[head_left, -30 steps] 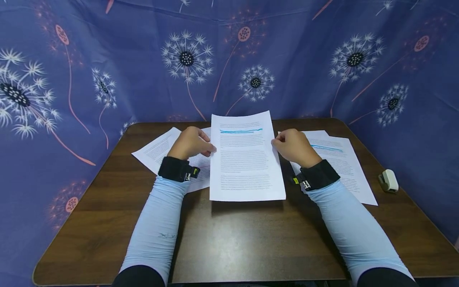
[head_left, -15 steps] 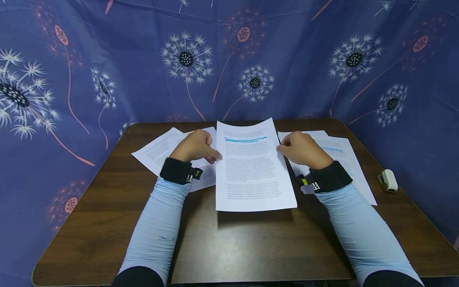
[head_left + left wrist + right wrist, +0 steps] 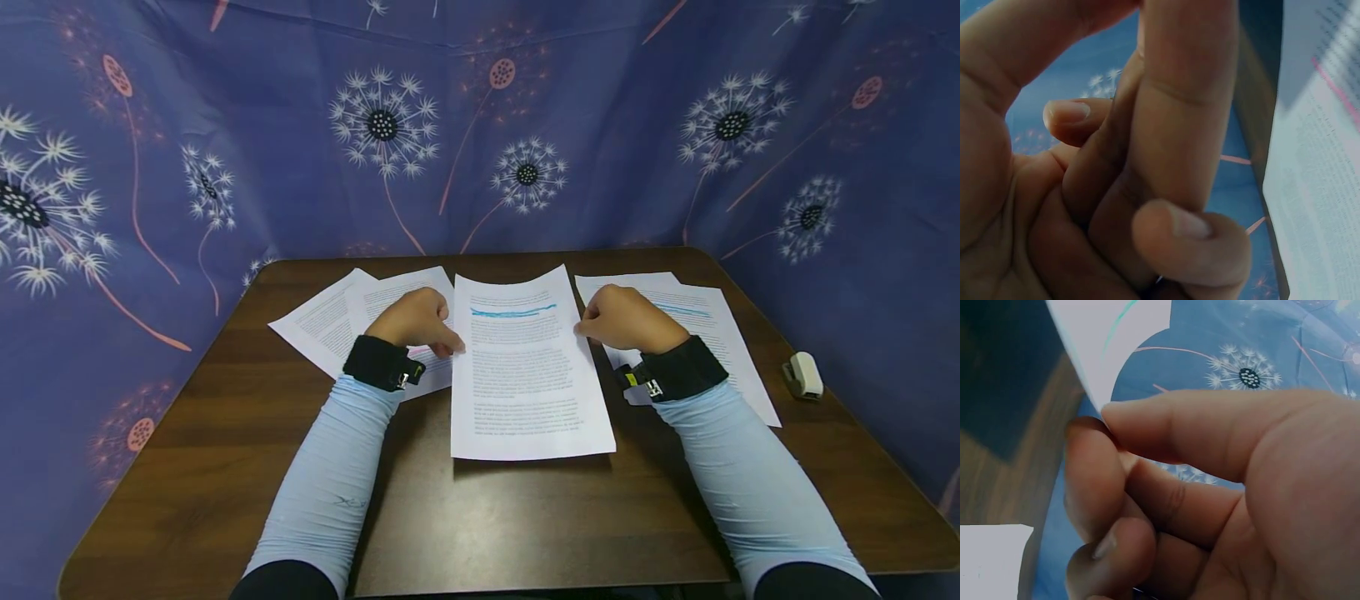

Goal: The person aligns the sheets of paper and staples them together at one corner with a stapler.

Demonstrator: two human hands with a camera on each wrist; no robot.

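In the head view a printed sheet of paper (image 3: 525,392) with a blue highlighter stroke near its top hangs slightly bowed over the table, its lower edge casting a shadow. My left hand (image 3: 418,321) pinches its left edge, and my right hand (image 3: 626,318) pinches the right edge. The right wrist view shows the thumb and index finger meeting on the edge of that sheet (image 3: 1100,344). In the left wrist view the fingers are curled, but their tips are cut off at the top. A page with a pink stroke (image 3: 1316,156) lies beside that hand.
Two overlapping printed sheets (image 3: 318,321) lie at the left, partly behind the left hand. Two more sheets (image 3: 720,350), one with a blue stroke, overlap at the right. A small white and dark stapler-like object (image 3: 804,375) sits near the brown table's (image 3: 480,533) right edge. A dandelion-patterned curtain (image 3: 300,125) hangs behind.
Both hands have brought the sheet down and toward me, shifting it slightly right at first. Its shadow has narrowed as the lower edge nears the tabletop. The head view has turned a little.
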